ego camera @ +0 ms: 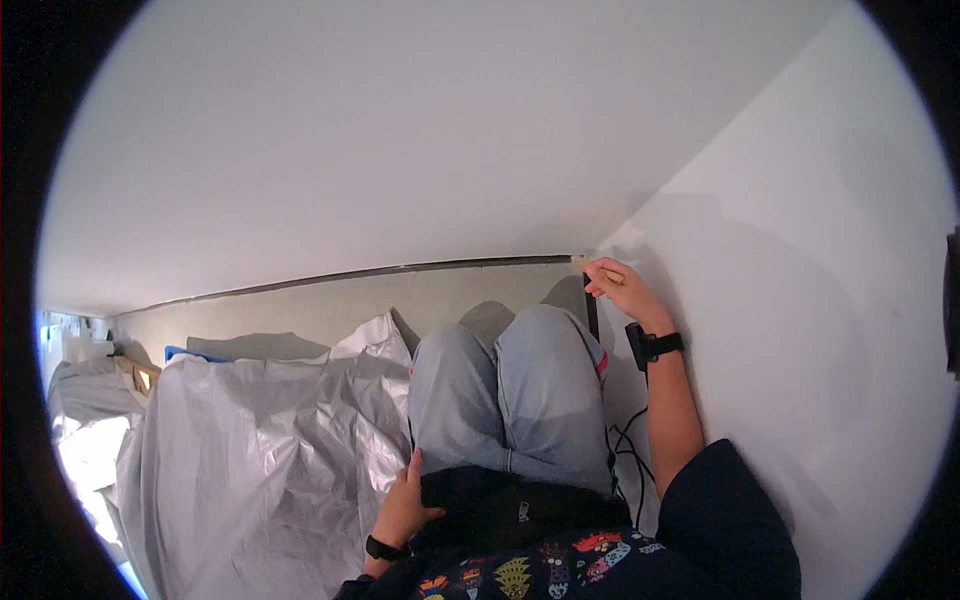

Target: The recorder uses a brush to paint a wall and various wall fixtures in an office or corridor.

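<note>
My right hand (pixel 616 285) grips a slim tool with a pale wooden handle (pixel 613 276), seemingly a small paintbrush. Its light tip is at the corner where the white front wall (pixel 420 135) meets the white right wall (pixel 780 315). A narrow dark strip (pixel 420 267) runs along the foot of the front wall and ends by this tip. Another dark strip (pixel 592 311) follows the right wall below my hand. My left hand (pixel 405 499) rests at my left hip against the black cloth and jeans (pixel 457 405), thumb and fingers apart, holding nothing.
A crumpled silver sheet (pixel 270 465) covers something low on my left, with a blue edge (pixel 191 354) showing behind it. Black cables (pixel 634 450) hang between my right leg and the wall. Bare grey floor (pixel 337 311) lies before my knees.
</note>
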`<control>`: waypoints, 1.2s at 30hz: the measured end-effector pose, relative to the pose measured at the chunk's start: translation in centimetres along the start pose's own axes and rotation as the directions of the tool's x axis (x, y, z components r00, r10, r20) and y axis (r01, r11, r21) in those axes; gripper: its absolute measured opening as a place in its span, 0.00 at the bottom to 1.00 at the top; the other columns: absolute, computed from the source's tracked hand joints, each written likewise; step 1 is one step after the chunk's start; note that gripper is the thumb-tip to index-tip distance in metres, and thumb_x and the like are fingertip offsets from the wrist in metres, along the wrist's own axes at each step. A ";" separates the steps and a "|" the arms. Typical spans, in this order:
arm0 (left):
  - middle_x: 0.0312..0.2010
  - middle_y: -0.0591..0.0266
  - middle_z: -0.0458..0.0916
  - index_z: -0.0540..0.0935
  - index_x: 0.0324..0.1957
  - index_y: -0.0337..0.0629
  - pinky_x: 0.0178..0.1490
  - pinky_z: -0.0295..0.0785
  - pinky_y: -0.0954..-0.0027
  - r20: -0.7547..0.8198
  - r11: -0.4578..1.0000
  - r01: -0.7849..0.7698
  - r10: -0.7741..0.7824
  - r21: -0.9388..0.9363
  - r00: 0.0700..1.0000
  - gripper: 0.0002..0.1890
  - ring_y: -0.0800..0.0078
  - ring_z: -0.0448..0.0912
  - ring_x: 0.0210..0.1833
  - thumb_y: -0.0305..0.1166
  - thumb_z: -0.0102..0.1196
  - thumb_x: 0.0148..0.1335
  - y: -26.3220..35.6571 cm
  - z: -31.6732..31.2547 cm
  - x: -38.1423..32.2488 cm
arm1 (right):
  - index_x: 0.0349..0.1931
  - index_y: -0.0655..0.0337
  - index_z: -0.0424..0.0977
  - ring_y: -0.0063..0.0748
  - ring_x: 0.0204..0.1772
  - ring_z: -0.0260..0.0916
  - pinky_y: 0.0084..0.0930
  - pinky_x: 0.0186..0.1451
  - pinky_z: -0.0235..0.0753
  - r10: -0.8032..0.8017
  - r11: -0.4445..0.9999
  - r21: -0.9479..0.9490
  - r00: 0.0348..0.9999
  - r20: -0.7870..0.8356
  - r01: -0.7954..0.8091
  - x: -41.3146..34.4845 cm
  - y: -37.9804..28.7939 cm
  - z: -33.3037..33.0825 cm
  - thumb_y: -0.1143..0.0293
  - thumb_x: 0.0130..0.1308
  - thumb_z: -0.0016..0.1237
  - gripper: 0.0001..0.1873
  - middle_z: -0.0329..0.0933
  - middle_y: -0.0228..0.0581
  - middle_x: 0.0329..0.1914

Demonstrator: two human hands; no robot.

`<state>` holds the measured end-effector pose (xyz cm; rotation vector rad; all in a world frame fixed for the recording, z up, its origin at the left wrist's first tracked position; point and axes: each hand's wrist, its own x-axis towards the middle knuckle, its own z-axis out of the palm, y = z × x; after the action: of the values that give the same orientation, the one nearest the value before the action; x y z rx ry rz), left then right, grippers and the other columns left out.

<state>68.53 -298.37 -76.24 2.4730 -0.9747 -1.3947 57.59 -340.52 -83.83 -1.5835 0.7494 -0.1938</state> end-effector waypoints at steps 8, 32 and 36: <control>0.44 0.39 0.67 0.50 0.58 0.31 0.48 0.66 0.59 -0.009 0.995 -0.049 0.050 0.092 0.999 0.43 0.46 0.68 0.47 0.30 0.61 0.41 -2.5 3.3 -0.2 | 0.36 0.64 0.69 0.21 0.33 0.67 0.17 0.37 0.68 0.012 1.000 -0.008 1.000 -0.003 -0.012 0.2 -0.4 0.5 0.57 0.61 0.43 0.16 0.69 0.31 0.28; 0.38 0.61 0.68 0.69 0.48 0.45 0.41 0.61 0.59 -0.344 0.937 -0.206 0.299 0.282 0.890 0.27 0.59 0.66 0.41 0.36 0.58 0.41 -4.1 9.6 -3.4 | 0.42 0.59 0.68 0.22 0.36 0.70 0.17 0.40 0.67 0.154 0.987 0.031 0.987 0.037 -0.156 2.3 2.7 0.7 0.53 0.64 0.35 0.19 0.75 0.36 0.32; 0.21 0.49 0.75 0.76 0.38 0.39 0.29 0.69 0.65 -0.555 0.916 -0.262 0.394 0.305 0.732 0.18 0.59 0.75 0.26 0.41 0.55 0.49 -2.2 9.7 -3.6 | 0.40 0.61 0.69 0.21 0.33 0.69 0.18 0.37 0.69 0.241 0.958 0.154 0.970 0.035 -0.243 3.4 5.3 1.6 0.59 0.61 0.42 0.15 0.73 0.35 0.28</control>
<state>60.41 -292.64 -80.03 2.4448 -1.3417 -0.3413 59.29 -340.98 -90.08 -1.3300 0.8868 -0.0585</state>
